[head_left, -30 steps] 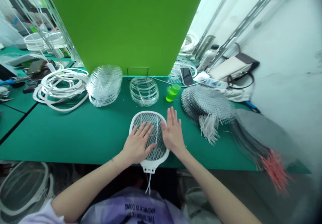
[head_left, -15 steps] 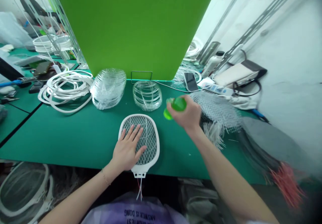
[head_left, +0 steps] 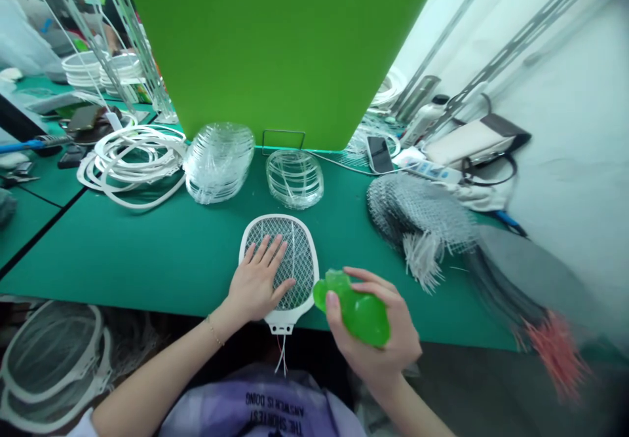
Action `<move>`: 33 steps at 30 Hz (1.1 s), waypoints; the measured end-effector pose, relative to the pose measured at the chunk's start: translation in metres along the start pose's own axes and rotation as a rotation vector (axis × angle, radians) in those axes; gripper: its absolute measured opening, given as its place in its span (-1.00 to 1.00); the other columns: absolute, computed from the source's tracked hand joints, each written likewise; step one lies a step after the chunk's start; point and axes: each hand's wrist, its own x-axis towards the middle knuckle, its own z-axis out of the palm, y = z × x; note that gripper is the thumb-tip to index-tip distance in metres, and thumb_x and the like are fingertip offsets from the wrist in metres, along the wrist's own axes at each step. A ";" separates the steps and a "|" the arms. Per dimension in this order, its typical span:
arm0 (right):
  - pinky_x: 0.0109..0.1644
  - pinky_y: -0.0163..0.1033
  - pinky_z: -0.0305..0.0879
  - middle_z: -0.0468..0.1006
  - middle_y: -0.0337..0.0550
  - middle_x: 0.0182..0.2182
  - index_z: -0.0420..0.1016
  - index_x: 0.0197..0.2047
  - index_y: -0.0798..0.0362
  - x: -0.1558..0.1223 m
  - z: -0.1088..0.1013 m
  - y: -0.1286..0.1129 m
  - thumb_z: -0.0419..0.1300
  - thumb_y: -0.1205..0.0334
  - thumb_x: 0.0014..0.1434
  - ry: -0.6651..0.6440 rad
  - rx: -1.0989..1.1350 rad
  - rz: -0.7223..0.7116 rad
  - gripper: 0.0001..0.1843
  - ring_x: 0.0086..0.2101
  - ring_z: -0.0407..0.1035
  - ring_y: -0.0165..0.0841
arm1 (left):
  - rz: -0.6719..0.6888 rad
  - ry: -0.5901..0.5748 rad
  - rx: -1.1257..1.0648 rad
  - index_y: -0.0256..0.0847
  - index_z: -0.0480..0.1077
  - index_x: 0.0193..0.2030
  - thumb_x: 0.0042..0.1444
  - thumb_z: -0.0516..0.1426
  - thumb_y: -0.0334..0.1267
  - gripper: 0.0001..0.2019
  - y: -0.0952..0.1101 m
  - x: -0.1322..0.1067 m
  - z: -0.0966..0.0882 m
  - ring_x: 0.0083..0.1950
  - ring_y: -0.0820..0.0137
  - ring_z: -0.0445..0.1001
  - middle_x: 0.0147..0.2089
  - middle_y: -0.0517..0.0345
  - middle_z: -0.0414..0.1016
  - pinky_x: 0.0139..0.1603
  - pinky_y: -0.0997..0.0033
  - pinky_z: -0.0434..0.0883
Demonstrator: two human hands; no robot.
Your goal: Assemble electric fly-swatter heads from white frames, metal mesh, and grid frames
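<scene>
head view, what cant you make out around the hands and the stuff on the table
Head view:
- Middle of the racket mesh: hidden by the left hand.
- Full shape of the green plastic thing: partly hidden by the right hand.
- Red wires: blurred near the lens edge.
- Person at back left: small, behind a rack, cut off by the top edge.

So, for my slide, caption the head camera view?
Left hand flat on an electric swatter's mesh, right hand gripping a translucent green object.
</scene>
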 end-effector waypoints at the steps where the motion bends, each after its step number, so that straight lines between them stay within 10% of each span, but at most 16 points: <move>1: -0.23 -0.16 0.51 0.57 -0.12 -0.26 0.39 -0.17 -0.02 0.003 0.001 0.007 0.34 0.30 0.04 0.007 -0.046 -0.021 -0.71 -0.27 0.54 -0.22 | 0.007 0.000 -0.002 -0.13 -0.24 0.54 0.37 -0.16 0.20 -0.26 0.000 0.000 0.000 0.55 0.08 -0.16 0.55 0.11 -0.15 0.45 -0.09 0.01; 13: -0.25 -0.18 0.35 0.44 -0.19 -0.39 0.35 -0.28 0.00 0.042 0.070 0.080 0.28 0.04 0.10 0.016 -0.143 0.124 -0.74 -0.37 0.38 -0.28 | 0.056 -0.018 -0.013 -0.24 -0.05 0.50 0.39 -0.15 0.11 -0.33 0.006 0.002 -0.007 0.53 0.01 -0.12 0.53 -0.04 -0.06 0.44 -0.13 -0.01; 20: -0.27 -0.16 0.34 0.50 -0.12 -0.34 0.37 -0.28 -0.01 0.060 0.087 0.087 0.24 -0.03 0.06 -0.114 -0.159 0.113 -0.71 -0.34 0.41 -0.23 | 0.391 -0.066 -0.172 -0.05 0.09 0.45 0.39 -0.09 0.07 -0.44 0.027 0.012 -0.006 0.51 0.15 0.00 0.49 0.12 0.10 0.44 -0.03 0.03; 33: -0.09 -0.09 0.34 0.55 -0.01 -0.25 0.40 -0.22 0.02 0.107 0.151 0.087 0.18 -0.11 0.09 -0.099 -0.075 0.085 -0.63 -0.22 0.43 -0.16 | 0.356 -0.073 -0.227 -0.03 0.27 0.33 0.27 0.06 0.08 -0.46 0.027 0.012 0.006 0.51 0.16 0.02 0.49 0.19 0.10 0.44 0.00 0.02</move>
